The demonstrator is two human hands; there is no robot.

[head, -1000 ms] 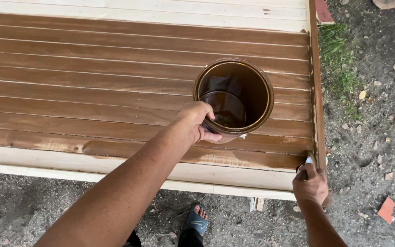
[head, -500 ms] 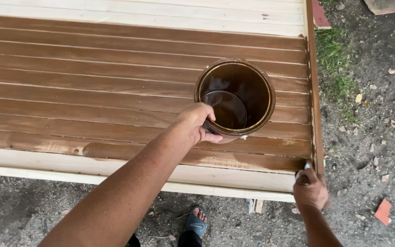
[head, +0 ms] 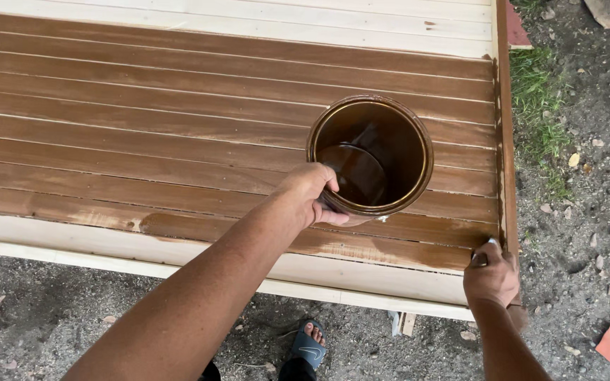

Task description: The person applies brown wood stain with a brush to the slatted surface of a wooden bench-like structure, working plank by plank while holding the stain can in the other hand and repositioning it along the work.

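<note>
Little has shifted since a second ago: your right hand (head: 490, 276) has edged slightly lower along the panel's right edge. Fingers are closed round something small, probably a brush; hard to tell. Your left hand (head: 310, 194) grips the near rim of the open round can (head: 370, 156), fingers wrapped on it. Dark brown stain pools inside. It stands on the stained slatted wooden panel (head: 142, 127), toward its right side. Bare pale boards border top and bottom.

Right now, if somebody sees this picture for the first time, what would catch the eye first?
First, the round metal can of dark brown stain, tilted on the brown-stained slatted wooden panel and gripped at its near rim by the left hand. Next, the right hand at the panel's near right corner, closed on a small tool that it mostly hides.
</note>
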